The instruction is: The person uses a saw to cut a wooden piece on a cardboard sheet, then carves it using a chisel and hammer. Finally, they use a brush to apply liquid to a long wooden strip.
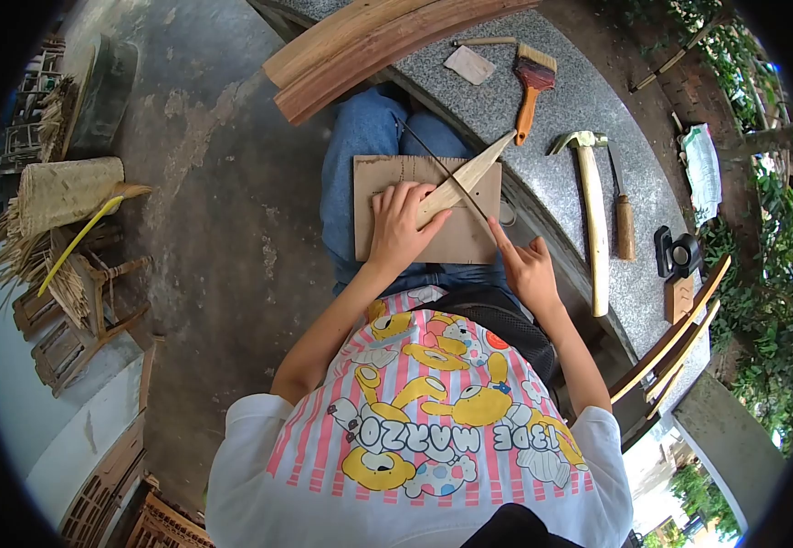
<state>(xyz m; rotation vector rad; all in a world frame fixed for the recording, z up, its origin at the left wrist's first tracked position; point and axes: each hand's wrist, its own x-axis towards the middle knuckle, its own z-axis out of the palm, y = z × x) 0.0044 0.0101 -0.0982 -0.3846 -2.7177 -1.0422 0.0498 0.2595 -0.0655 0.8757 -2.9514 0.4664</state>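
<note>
A pale, pointed piece of wood (478, 173) lies aslant on a flat brown board (463, 243) across my lap. My left hand (400, 224) presses the wood's wider end down against the board, fingers and thumb closed around it. My right hand (529, 274) grips a long, thin, dark tool that looks like a file (429, 152); its handle is hidden in the palm, and the index finger stretches along it. The file crosses over the wood at an angle, its far tip past the board's upper edge.
On the curved stone bench (556, 183) lie a hammer (590, 210), a wooden-handled tool (625, 219), a brush (530, 91) and a pale block (470, 65). Curved wooden pieces (360, 64) rest at its far end. Bundled sticks (58, 237) stand left.
</note>
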